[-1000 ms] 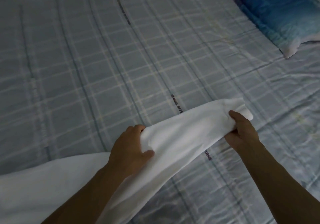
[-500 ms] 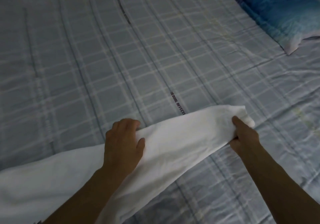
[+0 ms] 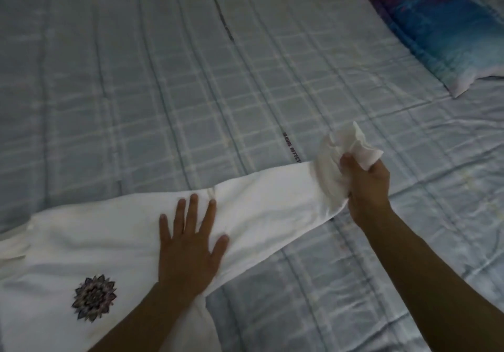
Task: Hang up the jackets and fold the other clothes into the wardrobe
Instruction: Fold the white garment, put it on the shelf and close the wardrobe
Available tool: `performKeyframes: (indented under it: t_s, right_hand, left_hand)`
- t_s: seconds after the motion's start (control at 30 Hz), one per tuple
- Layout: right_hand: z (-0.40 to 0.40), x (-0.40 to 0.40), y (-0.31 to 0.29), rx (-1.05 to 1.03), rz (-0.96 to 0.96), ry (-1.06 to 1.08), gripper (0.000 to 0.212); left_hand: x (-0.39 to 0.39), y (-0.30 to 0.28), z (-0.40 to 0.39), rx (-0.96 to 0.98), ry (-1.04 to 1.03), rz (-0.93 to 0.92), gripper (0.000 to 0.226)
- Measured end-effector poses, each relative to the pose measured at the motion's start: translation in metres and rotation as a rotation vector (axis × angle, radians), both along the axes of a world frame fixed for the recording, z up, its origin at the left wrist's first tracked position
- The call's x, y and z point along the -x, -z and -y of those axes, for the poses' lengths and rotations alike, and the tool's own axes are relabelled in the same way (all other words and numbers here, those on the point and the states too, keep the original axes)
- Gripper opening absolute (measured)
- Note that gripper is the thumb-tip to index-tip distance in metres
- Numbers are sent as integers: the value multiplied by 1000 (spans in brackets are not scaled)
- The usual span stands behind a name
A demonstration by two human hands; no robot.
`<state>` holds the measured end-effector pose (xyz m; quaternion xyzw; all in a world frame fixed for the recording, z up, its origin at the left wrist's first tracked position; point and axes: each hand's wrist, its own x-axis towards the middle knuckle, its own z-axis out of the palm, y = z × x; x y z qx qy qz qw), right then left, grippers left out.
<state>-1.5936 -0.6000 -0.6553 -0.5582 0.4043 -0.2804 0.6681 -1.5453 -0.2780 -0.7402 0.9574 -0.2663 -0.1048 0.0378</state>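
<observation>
Under the left hand (image 3: 189, 245), fingers straight and spread, pressing flat on a white garment (image 3: 114, 245) laid across the checked bedsheet (image 3: 191, 92). At the right hand (image 3: 366, 188), fingers curled tight round the bunched cuff of the sleeve (image 3: 272, 204), lifted just off the bed. Soft, light, limp cloth by the look of it; likely to sag and crease, so best gripped at cuff and seams. Farther off, a blue pillow (image 3: 447, 24).

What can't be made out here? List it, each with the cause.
- White garment: head view, its body is cut off by the left and bottom edges.
- Sleeve cuff: bunched inside the right hand.
- Bedsheet lettering: too small.
- Pillow: cut off at the right edge.
</observation>
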Motion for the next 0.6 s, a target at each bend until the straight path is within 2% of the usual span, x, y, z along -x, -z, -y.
performKeyframes:
  t_s: [0.23, 0.3, 0.37, 0.4, 0.43, 0.47, 0.5, 0.53, 0.6]
  right_hand:
    - [-92, 15, -55, 280, 36, -416, 19]
    - [-123, 28, -72, 358, 56, -562, 17]
    - [-153, 44, -85, 415, 109, -720, 12]
    - [-168, 54, -90, 446, 122, -821, 11]
    - [-184, 65, -93, 479, 130, -931, 13]
    - [-200, 78, -93, 512, 129, -1049, 16]
    - [-216, 89, -94, 551, 139, -1150, 19]
    - [-231, 101, -93, 596, 148, -1237, 20]
    - [-256, 127, -96, 628, 126, -1360, 22]
  left_hand:
    - [-7, -17, -7, 48, -22, -202, 73]
    - [2, -37, -20, 277, -128, -256, 70]
    - [19, -57, -39, 647, -331, -298, 64]
    - [27, -71, -49, 856, -469, -431, 58]
    - [34, -84, -59, 1051, -614, -695, 60]
    - [39, -95, -69, 1196, -737, -1038, 68]
    - [43, -105, -83, 1251, -833, -1290, 76]
    - [48, -115, -96, 1250, -853, -1442, 81]
    - [62, -125, -119, 1133, -811, -1464, 73]
